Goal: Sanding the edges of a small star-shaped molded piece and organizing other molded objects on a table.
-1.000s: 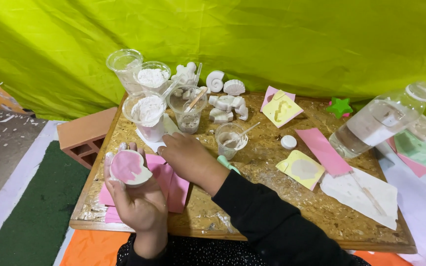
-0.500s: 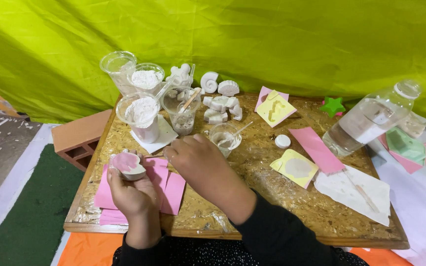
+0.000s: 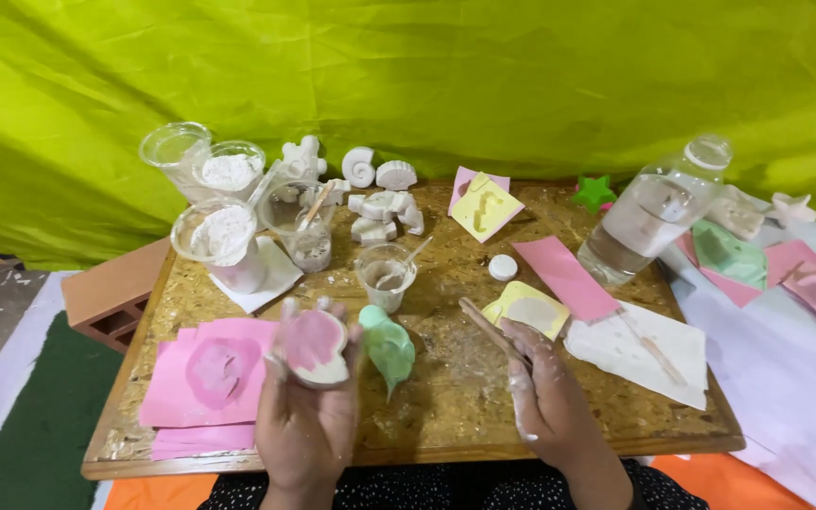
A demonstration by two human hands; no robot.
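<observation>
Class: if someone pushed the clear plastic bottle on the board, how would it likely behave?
The clear plastic bottle looks partly filled and has no cap on, so it would probably feel heavy and could spill. It seems to lean, so a push may tip it towards the pink sheet.

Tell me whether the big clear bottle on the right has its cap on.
Off. The bottle shows an open mouth, and a small white cap lies apart on the board.

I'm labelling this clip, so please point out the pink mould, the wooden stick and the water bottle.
pink mould [image 3: 314, 342], head view, on its pink inner hollow
wooden stick [image 3: 485, 326], head view, on the middle of its bare shaft
water bottle [image 3: 649, 219], head view, on its clear side wall
</observation>
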